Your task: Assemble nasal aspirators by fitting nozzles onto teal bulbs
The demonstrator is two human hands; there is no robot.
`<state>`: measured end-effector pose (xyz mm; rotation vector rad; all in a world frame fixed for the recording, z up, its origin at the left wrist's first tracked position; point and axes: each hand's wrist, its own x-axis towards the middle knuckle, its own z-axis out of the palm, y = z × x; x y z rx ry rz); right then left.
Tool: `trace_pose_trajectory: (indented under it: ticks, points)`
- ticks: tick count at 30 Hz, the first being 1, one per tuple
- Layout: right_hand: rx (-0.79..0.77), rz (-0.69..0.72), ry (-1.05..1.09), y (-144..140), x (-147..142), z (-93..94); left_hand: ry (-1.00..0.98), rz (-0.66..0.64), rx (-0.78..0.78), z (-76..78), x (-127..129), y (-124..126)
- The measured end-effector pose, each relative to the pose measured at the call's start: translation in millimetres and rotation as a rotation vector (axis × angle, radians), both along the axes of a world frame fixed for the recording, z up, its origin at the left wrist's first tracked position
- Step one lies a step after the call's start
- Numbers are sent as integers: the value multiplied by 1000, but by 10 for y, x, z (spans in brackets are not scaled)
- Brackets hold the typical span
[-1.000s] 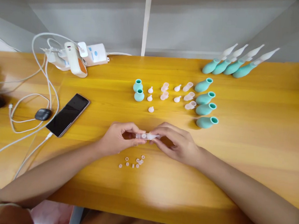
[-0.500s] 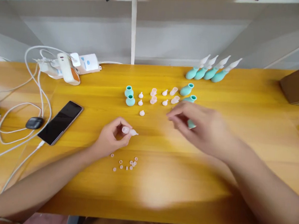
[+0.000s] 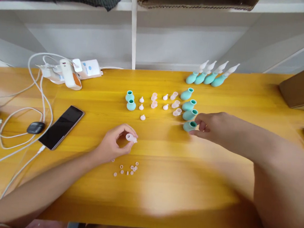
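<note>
My left hand [image 3: 118, 142] pinches a translucent white nozzle piece [image 3: 131, 137] between thumb and fingers, its wide open end turned up. At the right, the thumb and fingers of my right hand [image 3: 207, 125] close on the neck of a teal rubber bulb [image 3: 189, 126], the nearest in a column of several on the table. Just beyond it lies another teal bulb [image 3: 190, 114] with its mouth open. Small pale rings [image 3: 132, 167] lie scattered below my left hand. Small white tips [image 3: 142, 117] and clear pinkish cups [image 3: 177, 111] lie between the hands and farther back.
Two teal bulbs [image 3: 131, 105] stand left of the white tips. Several bulbs with white nozzles fitted [image 3: 219, 79] rest at the back right. A phone [image 3: 61, 127], cables and a power strip [image 3: 71, 74] occupy the left side; a brown box [image 3: 301, 85] stands at the right.
My right hand has moved down and right from above the table's middle to the nearest teal bulb. My left hand still holds the nozzle piece, now tilted differently. The view has shifted slightly.
</note>
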<state>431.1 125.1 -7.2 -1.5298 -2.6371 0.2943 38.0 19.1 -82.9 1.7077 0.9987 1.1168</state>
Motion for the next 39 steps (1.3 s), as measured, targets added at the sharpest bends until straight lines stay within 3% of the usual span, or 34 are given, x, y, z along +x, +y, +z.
trace_pose_trajectory:
  ticks: [3,10,16,19,22,26,33,36,39]
  points:
    - [-86,94,21,-3,-163,25,54,22,24,14,-10,5]
    - [23,275,3,-86,-365,-33,128,36,20,14,4,12]
    - [-18,246,-234,-153,-440,-56,222,74,58,42,0,17]
    - [-5,198,-253,-247,-567,-16,225,75,20,27,5,9]
    - [21,279,-162,-385,-768,-39,165,113,-93,2,20,-8]
    - [-13,448,108,-505,-1059,-220,138,117,-148,30,37,-21]
    - [-316,372,635,-459,-1250,-694,45,70,-106,38,25,-34]
    - [-239,369,618,-453,-1230,-781,10,32,-100,14,12,-39]
    - [-82,466,518,-442,-1205,-795,48,9,-71,31,8,-36]
